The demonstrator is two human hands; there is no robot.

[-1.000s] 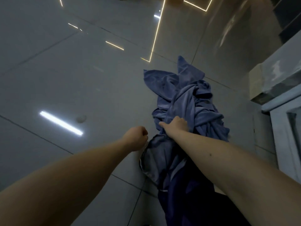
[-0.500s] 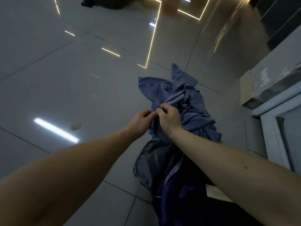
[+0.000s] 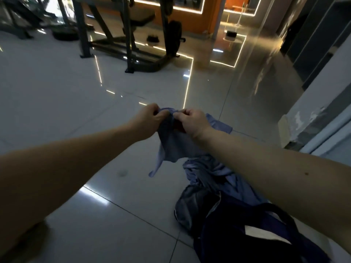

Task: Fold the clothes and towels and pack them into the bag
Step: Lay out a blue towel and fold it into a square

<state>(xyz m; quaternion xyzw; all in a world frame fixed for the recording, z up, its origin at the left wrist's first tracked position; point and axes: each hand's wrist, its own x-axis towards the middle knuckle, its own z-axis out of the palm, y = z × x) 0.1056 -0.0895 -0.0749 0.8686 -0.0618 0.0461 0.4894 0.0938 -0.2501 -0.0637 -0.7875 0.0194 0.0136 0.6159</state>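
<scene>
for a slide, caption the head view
Left hand and right hand pinch a blue garment beside the pile and dark bag

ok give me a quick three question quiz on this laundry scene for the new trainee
1. True or false: the left grip and right grip both pinch the top of the blue garment.
2. Where is the dark bag? A on the floor by the person; B on a table; C hung on a hook.
3. Short answer: are the other blue clothes folded?
Key: 1 true; 2 A; 3 no, they lie in a crumpled heap.
</scene>
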